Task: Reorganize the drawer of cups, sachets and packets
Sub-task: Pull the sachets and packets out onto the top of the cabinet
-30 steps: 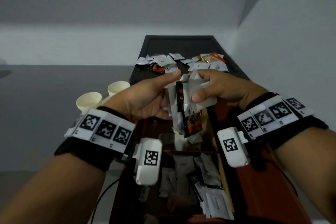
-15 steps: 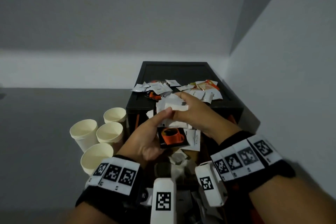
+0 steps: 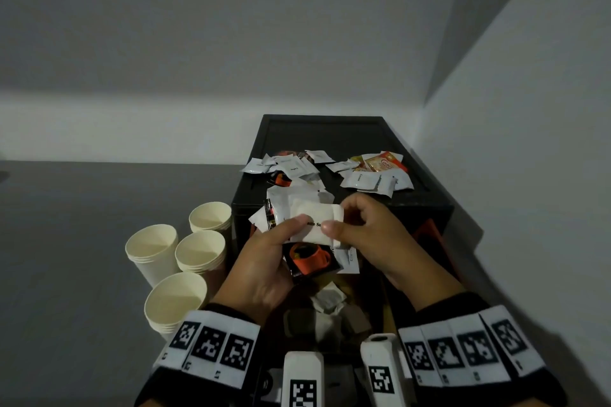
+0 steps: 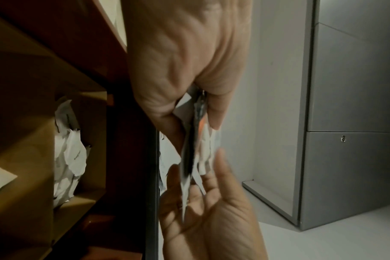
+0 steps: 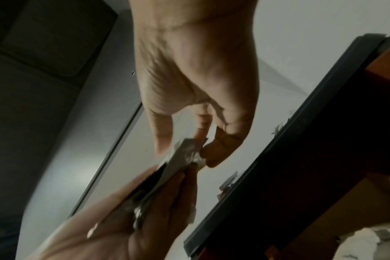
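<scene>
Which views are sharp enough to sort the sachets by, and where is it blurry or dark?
Head view: dim but sharp, print on the white sachet partly legible, walls bowed by the wide lens. Left wrist view: held sachets motion-smeared, drawer in shadow. Right wrist view: left hand blurred, cabinet edge nearly black.

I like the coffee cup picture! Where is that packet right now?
In the head view the coffee-picture packet sits mid-frame in the left hand, under the white sachet, right of the paper cups.
</scene>
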Demonstrator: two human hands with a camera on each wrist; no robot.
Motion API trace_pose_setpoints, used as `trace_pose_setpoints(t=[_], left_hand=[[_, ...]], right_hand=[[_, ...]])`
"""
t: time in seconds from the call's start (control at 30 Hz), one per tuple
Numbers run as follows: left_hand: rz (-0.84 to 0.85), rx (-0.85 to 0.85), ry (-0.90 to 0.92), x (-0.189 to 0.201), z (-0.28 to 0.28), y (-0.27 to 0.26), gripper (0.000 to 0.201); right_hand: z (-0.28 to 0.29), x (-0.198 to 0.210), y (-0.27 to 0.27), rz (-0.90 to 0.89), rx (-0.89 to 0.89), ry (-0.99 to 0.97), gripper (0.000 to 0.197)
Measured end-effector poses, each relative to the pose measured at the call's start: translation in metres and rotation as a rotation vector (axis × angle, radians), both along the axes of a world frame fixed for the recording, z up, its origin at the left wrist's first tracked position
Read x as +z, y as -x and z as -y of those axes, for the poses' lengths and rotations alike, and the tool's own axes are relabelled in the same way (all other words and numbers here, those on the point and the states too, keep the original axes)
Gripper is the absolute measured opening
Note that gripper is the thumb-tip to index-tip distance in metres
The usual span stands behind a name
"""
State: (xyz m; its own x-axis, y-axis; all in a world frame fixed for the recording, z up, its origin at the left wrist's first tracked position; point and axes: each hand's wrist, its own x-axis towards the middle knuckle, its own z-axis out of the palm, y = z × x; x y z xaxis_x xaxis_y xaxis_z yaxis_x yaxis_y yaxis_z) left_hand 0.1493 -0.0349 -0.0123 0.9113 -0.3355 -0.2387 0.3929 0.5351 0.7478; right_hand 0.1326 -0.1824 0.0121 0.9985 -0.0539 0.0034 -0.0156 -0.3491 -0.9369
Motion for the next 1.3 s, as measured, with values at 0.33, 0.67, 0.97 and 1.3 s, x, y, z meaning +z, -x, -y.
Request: trace_pose_setpoints(t=[0.33,0.67,0.97,1.3], left_hand=[[-0.031,0.036,0.102,-0.007,-0.005,-0.008,0.033],[-0.026,0.192,0.162,-0.002,-0.028,-0.023,0.036],[0.015,0.173,0.122,-0.004,-0.023,-0.017,0.031],[0.043,0.127,0.095,-0.001,-0.015,-0.012,0.047]], right_hand=[[0.002,0.000,-0.006,-0.089,-0.150,-0.380,0.010],[0.023,-0.040,-0.021,-0.237,-0.340,-0.436,0.011],[0.003,-0.048,-0.024,-0.303,-0.262,-0.201,0.012],[-0.023,-0.016,-0.005,-0.054,0.030,-0.193,0.026]])
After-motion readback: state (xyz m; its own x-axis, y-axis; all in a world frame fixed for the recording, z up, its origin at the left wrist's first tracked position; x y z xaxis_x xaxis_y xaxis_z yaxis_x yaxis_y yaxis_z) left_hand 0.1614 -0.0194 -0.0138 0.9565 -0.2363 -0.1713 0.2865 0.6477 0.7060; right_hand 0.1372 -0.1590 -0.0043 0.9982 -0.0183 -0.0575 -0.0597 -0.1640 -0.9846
